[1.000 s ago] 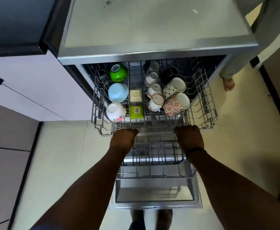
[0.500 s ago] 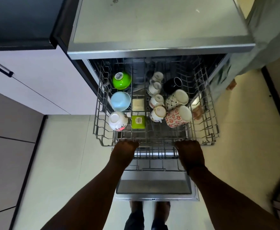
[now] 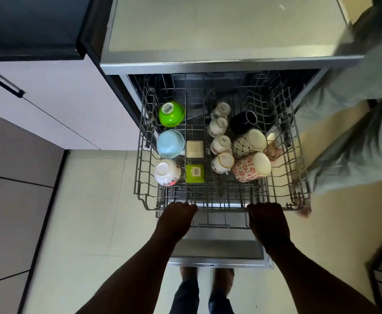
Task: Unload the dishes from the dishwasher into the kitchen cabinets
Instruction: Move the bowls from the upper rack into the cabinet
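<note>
step: rack [image 3: 298,168] drawn out, frame centre, cups and bowls inside
hands: left hand [image 3: 177,219], right hand [image 3: 267,220] curl fingers over rack's front rail
next: release, lift a cup

Bowls [image 3: 170,143] left in rack [image 3: 282,177]; mugs [image 3: 248,155] right.

Floor [image 3: 88,211]: pale tiles, laid with thin joints.
Counter [image 3: 219,26]: light top, edged in steel.
Cabinets [image 3: 56,105]: white fronts at left, fitted with a black handle [image 3: 3,82].
Upper left: a dark surface [image 3: 29,26] is seen.
Light: soft, even.
</note>
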